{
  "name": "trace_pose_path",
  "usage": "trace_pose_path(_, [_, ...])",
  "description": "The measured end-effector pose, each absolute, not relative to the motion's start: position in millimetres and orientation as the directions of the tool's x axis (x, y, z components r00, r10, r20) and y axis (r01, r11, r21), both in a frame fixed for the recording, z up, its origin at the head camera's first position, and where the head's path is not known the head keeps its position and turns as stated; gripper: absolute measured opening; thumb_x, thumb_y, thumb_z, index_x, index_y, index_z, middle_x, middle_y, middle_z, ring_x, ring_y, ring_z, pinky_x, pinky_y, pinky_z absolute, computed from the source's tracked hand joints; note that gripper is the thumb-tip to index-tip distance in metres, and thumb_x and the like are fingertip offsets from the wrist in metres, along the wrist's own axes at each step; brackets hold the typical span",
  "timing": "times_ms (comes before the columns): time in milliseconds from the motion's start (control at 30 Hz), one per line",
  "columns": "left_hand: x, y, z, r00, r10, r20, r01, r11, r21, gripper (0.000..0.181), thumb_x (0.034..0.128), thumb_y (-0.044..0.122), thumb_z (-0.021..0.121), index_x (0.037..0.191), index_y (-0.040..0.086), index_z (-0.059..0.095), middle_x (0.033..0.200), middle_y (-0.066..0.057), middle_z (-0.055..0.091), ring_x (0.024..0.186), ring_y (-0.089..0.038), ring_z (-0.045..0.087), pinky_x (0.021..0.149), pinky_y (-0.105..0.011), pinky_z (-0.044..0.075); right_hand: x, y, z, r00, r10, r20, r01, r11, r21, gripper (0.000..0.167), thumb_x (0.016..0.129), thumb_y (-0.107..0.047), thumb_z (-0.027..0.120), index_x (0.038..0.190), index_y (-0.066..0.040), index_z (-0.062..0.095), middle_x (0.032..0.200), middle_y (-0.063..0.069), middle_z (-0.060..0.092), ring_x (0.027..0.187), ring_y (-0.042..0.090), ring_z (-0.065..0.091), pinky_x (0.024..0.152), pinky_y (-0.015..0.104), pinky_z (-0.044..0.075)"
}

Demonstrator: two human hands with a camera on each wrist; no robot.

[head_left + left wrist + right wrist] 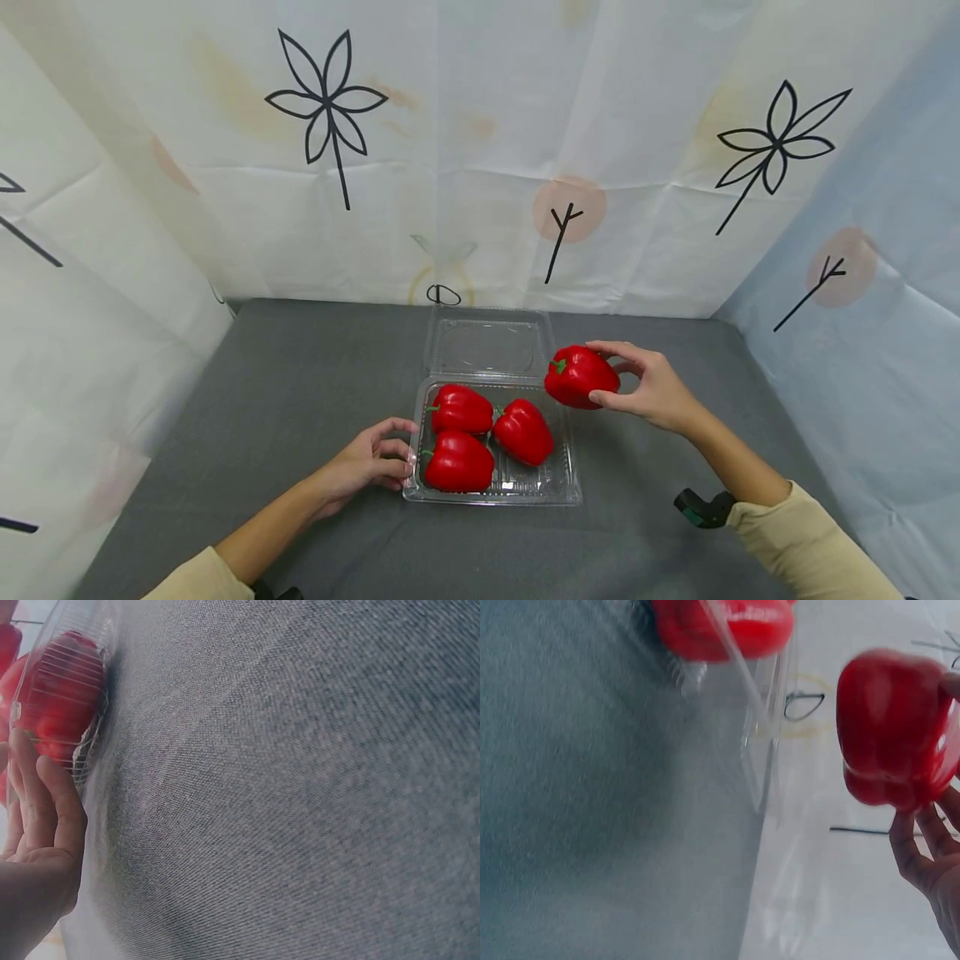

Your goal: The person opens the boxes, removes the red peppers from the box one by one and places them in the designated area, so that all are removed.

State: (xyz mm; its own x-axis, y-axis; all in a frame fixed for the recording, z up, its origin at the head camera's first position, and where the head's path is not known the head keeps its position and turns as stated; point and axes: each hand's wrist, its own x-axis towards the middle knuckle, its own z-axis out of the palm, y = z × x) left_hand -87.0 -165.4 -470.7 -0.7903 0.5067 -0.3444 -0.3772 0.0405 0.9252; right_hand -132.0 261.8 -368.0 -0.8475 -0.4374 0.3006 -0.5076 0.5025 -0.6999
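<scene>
A clear plastic clamshell container (pixel 566 479) lies on the cloth with its lid (pixel 491 343) folded back. Three red bell peppers are inside: one at upper left (pixel 461 409), another at lower left (pixel 459 462), a third at right (pixel 523 433). My right hand (pixel 651 387) grips a fourth bell pepper (pixel 579 377) between thumb and fingers, above the container's right back corner. The right wrist view shows this held pepper (pixel 889 727) raised off the surface. At the container's left side, my left hand (pixel 378 458) touches the rim with relaxed fingers (pixel 64 802).
Grey cloth (pixel 322 375) covers the table. A pale patterned curtain (pixel 480 150) stands behind it, with more fabric along the left and a bluish panel (pixel 885 375) on the right.
</scene>
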Motion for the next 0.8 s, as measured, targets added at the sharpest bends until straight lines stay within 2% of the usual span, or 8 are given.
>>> trace_pose_path(100, [-86,-165,-470,-0.790,0.504,-0.349,-0.381,0.042,0.924,0.059,0.0897,0.010,0.071,0.138,0.002,0.037,0.092,-0.005,0.065,0.075,-0.019,0.066,0.073,-0.034,0.056,-136,268,-371,-0.861,-0.370,0.349,-0.506,0.551,-0.663,0.060,0.077,0.000,0.082,0.133,-0.001,0.060,0.126,0.017,0.064,0.096,0.020,0.061,0.072,0.023,0.056])
trace_pose_path(233, [-86,-165,-470,-0.792,0.498,-0.352,-0.381,0.045,0.923,0.058,0.0899,0.011,0.071,0.137,0.002,0.038,0.092,-0.005,0.065,0.076,-0.020,0.066,0.074,-0.034,0.056,-145,279,-380,-0.860,-0.290,0.421,-0.506,0.593,-0.626,0.061,0.076,0.002,0.083,0.133,0.000,0.060,0.125,0.019,0.064,0.100,0.019,0.059,0.076,0.012,0.050])
trace_pose_path(367, [-86,-165,-470,-0.793,0.497,-0.353,-0.383,0.045,0.923,0.058,0.0898,0.011,0.071,0.137,0.002,0.038,0.092,-0.005,0.064,0.075,-0.020,0.065,0.073,-0.034,0.056,-153,292,-392,-0.864,-0.198,0.464,-0.474,0.633,-0.613,0.060,0.076,0.003,0.082,0.132,0.003,0.059,0.123,0.023,0.063,0.101,0.027,0.058,0.077,0.006,0.044])
trace_pose_path(533, [-86,-165,-470,-0.793,0.497,-0.352,-0.382,0.044,0.923,0.059,0.0898,0.011,0.071,0.138,0.002,0.038,0.092,-0.005,0.065,0.075,-0.020,0.065,0.073,-0.034,0.056,-160,309,-404,-0.892,-0.060,0.448,-0.361,0.692,-0.626,0.058,0.082,-0.005,0.079,0.134,0.002,0.057,0.123,0.025,0.062,0.104,0.035,0.057,0.076,0.004,0.040])
trace_pose_path(800, [-86,-165,-471,-0.792,0.498,-0.352,-0.385,0.041,0.922,0.058,0.0900,0.011,0.071,0.138,0.002,0.038,0.091,-0.005,0.065,0.075,-0.019,0.065,0.073,-0.034,0.056,-164,329,-418,-0.914,0.063,0.401,-0.220,0.753,-0.620,0.056,0.087,-0.015,0.077,0.136,0.003,0.056,0.120,0.025,0.062,0.099,0.035,0.056,0.071,0.007,0.039])
